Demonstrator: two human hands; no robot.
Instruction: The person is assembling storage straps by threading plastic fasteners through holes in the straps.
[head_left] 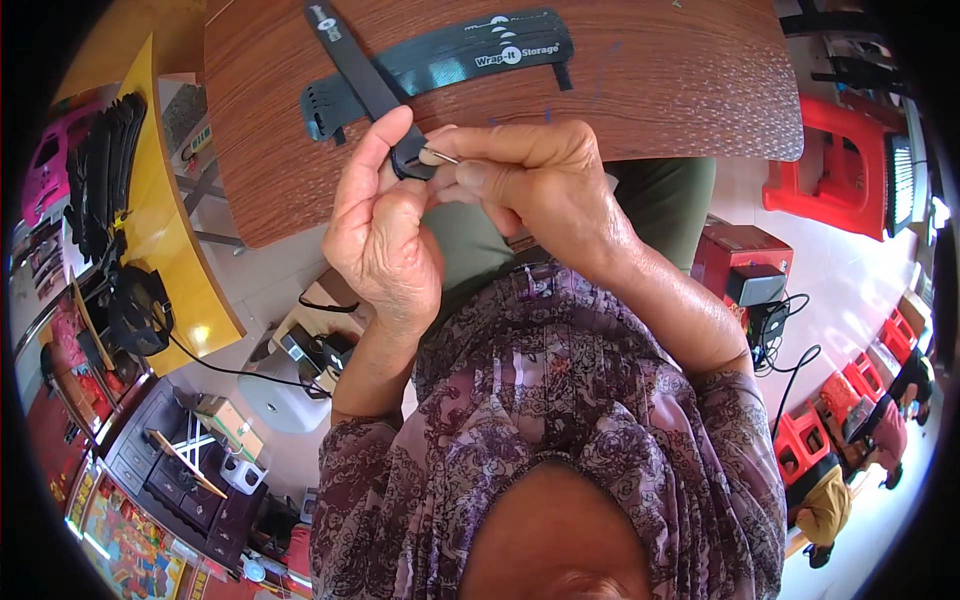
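At your far left, a bunch of black straps [100,170] lies on a curved yellow table [175,220]. Moving right, the black strap [358,72] you are working on slants from the upper edge of the view down to your fingers, its lower end at the near side of the brown wood-grain table [690,80]. Your left hand [385,235] grasps that lower end, with the forefinger along one side and the thumb beneath. Behind the strap, and crossed by it, a row of overlapping dark strips [440,65] with white printing lies flat on the tabletop. Your right hand [545,180] has thumb and forefinger pinched on a small metal piece [440,156] right at the strap's end; its exact shape is too small to make out. Further right, below the table's level, stands a red box [750,248], then a red stool [825,165] beyond the table's right edge, and people [825,510] sit at the lower right.
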